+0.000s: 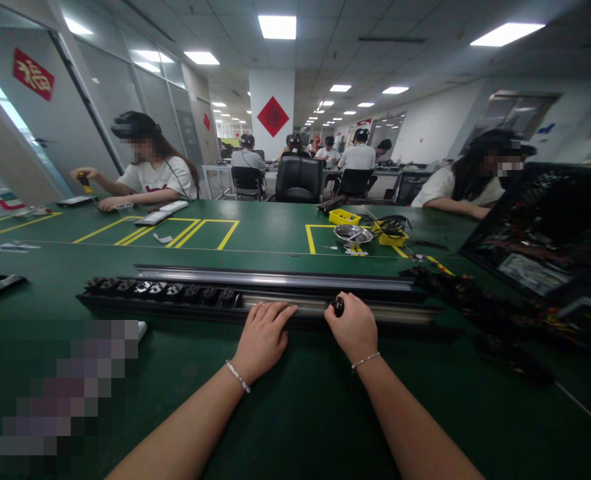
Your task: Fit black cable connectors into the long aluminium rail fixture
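A long black metal channel (295, 308) lies across the green table in front of me. Its left part holds a row of several black socket-like modules (174, 291) with metal contacts on top; the stretch right of them shows the bare silvery inside. My left hand (265, 333) rests on the channel's near edge, fingers stretched out and lying over it. A small rounded black part (338, 306), similar in colour to the seated modules, is pinched between the thumb and fingers of my right hand (356, 325), just above the channel. Its exact shape is partly hidden.
Behind lies a second long channel (275, 277). At right are a pile of black parts (480, 307) and a large dark open case (550, 233). A metal bowl (353, 235) and yellow bins (344, 217) stand farther back. Co-workers (150, 163) sit across the table.
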Demonstrator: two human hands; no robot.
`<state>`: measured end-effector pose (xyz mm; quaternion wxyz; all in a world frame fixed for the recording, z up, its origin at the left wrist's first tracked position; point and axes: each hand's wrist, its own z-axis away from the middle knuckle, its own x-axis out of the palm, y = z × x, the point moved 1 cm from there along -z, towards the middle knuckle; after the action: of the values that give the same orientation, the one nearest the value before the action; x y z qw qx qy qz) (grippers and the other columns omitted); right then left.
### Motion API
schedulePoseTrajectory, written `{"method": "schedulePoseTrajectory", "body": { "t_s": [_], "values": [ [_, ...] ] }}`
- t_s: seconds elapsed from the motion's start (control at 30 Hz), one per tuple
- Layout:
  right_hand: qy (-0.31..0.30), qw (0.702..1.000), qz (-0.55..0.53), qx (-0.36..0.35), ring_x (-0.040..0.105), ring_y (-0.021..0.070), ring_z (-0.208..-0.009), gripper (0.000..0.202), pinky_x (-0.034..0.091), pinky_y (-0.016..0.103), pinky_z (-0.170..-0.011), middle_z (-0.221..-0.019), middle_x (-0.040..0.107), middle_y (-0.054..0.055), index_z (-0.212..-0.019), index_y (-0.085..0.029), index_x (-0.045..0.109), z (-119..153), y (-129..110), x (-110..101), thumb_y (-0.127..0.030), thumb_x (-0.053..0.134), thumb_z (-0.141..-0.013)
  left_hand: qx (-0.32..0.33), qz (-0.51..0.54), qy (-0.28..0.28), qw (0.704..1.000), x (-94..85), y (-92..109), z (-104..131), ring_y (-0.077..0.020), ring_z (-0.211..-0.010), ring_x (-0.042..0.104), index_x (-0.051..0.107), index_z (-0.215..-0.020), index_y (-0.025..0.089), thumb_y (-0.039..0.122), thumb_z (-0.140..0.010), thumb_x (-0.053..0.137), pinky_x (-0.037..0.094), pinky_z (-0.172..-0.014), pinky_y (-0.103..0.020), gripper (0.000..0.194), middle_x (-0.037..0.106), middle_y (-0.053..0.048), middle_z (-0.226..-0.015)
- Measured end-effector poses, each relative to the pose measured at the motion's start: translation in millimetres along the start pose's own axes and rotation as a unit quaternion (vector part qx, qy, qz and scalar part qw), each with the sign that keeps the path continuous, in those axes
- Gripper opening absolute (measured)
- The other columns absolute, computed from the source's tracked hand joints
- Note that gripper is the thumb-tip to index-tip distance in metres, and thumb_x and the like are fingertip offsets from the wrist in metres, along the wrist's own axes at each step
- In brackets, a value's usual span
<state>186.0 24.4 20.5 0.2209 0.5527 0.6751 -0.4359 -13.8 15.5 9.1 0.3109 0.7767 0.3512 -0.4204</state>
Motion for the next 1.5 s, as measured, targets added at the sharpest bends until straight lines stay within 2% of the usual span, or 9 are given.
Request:
{"method": "schedulePoseTrajectory", "body": {
  "t_s": [0.43, 0.63, 1.17, 1.5],
  "values": [
    [0.01, 1.0, 0.002, 0.008, 0.055, 0.0234, -0.1, 0.025, 0.038, 0.034, -0.09, -0.091, 0.066, 0.011, -0.09, -0.015, 0.062, 0.5, 0.5, 0.8, -0.028, 0.048, -0.075, 0.002, 0.0, -0.001, 1.0, -0.7, 0.9, -0.2, -0.0217, -0.116, 0.045, 0.047, -0.126, 0.029, 0.016, -0.077, 0.051, 0.027, -0.106, -0.045, 0.051, 0.054, -0.003, -0.125],
    [0.006, 1.0, 0.005, 0.023, 0.057, 0.0208, -0.087, 0.023, 0.04, 0.032, -0.08, -0.086, 0.065, 0.009, -0.088, -0.016, 0.061, -1.0, 2.0, -2.9, -0.027, 0.047, -0.073, 0.001, 0.0, 0.003, 1.0, -1.4, 0.6, 0.0, -0.0221, -0.116, 0.046, 0.047, -0.126, 0.03, 0.016, -0.077, 0.052, 0.028, -0.106, -0.045, 0.051, 0.055, -0.003, -0.124],
    [0.01, 0.999, 0.029, 0.029, 0.054, 0.0186, -0.077, 0.012, 0.037, 0.03, -0.073, -0.074, 0.06, 0.004, -0.075, -0.019, 0.056, -3.1, 2.8, -7.2, -0.026, 0.047, -0.071, 0.001, 0.001, 0.002, 1.0, -2.1, 1.2, -0.2, -0.0214, -0.116, 0.046, 0.047, -0.126, 0.029, 0.015, -0.077, 0.052, 0.028, -0.106, -0.044, 0.051, 0.055, -0.002, -0.124],
    [0.029, 0.998, 0.033, 0.047, 0.055, 0.0212, -0.084, 0.018, 0.038, 0.032, -0.077, -0.079, 0.062, 0.008, -0.082, -0.017, 0.058, -2.6, 6.8, -6.9, -0.025, 0.047, -0.07, 0.005, 0.002, 0.004, 1.0, -2.5, 0.5, 0.3, -0.0219, -0.116, 0.046, 0.047, -0.126, 0.029, 0.015, -0.077, 0.052, 0.028, -0.106, -0.045, 0.052, 0.055, -0.003, -0.125]
  ]
}}
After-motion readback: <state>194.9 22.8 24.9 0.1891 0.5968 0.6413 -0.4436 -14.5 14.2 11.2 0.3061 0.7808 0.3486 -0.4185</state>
